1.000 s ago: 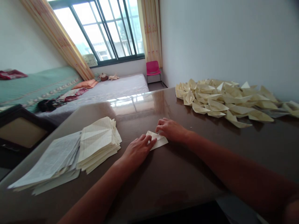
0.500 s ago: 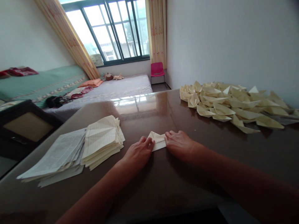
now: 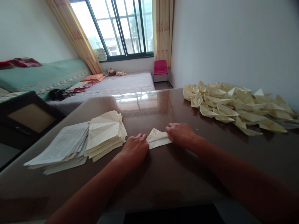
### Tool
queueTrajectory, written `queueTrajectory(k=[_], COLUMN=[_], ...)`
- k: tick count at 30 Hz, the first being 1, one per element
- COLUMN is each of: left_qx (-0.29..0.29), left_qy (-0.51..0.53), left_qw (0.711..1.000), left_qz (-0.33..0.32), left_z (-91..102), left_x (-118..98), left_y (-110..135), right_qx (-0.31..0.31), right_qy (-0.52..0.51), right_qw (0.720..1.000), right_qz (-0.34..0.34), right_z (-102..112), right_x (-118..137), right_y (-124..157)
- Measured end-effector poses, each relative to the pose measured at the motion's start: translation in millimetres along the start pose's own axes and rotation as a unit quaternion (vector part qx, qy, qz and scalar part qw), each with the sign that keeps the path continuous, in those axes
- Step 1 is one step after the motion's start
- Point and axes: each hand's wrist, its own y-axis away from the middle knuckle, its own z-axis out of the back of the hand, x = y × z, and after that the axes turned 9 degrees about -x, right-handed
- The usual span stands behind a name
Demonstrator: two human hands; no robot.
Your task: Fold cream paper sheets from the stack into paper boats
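Observation:
A small, partly folded piece of cream lined paper (image 3: 158, 138) lies on the glossy dark brown table (image 3: 177, 183) between my hands. My left hand (image 3: 135, 148) has its fingers curled and pinches the paper's left end. On the other side, my right hand (image 3: 181, 134) is closed on the paper's right end. Both forearms reach in from the bottom of the view.
A stack of pre-creased lined sheets (image 3: 105, 133) and a stack of flat sheets (image 3: 62, 149) lie to the left. A heap of folded paper boats (image 3: 235, 104) covers the table's far right by the white wall. Beyond the table are a bed (image 3: 112, 87), a pink chair (image 3: 160, 67) and a window.
My hands moved from pressing on top of the paper to gripping its two ends. The camera view shifted slightly to the left.

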Motion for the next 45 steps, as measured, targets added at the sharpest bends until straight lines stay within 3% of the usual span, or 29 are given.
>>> queueTrajectory(k=[3,11,17,22,29,37,45], left_qx=[-0.027,-0.071,-0.073,-0.111,-0.124,-0.130,-0.117], left_qy=[0.017,0.059,0.091,0.151,0.270,0.295,0.308], left_qw=[0.999,0.993,0.989,0.980,0.950,0.943,0.937], left_qz=[0.015,0.075,0.093,0.073,0.091,0.079,0.112], left_z=[-2.6,-18.8,-22.0,-29.7,-43.4,-47.4,-46.2], left_x=[7.6,10.5,11.4,12.4,19.3,20.0,23.2], left_y=[-1.3,-10.5,-10.2,-12.9,-21.3,-22.3,-25.6], right_qx=[-0.055,0.034,0.039,-0.006,0.002,0.024,0.037], right_qy=[-0.087,-0.239,-0.231,-0.234,-0.298,-0.276,-0.382], right_qw=[0.994,0.969,0.972,0.970,0.954,0.960,0.923], right_qz=[-0.020,-0.051,-0.034,-0.062,-0.014,-0.032,-0.021], right_z=[-11.1,-26.1,-25.0,-27.0,-31.7,-32.3,-36.5], right_x=[-13.0,-22.9,-24.0,-21.9,-23.0,-22.4,-28.9], right_y=[-12.2,-20.7,-20.2,-19.8,-22.1,-23.2,-25.4])
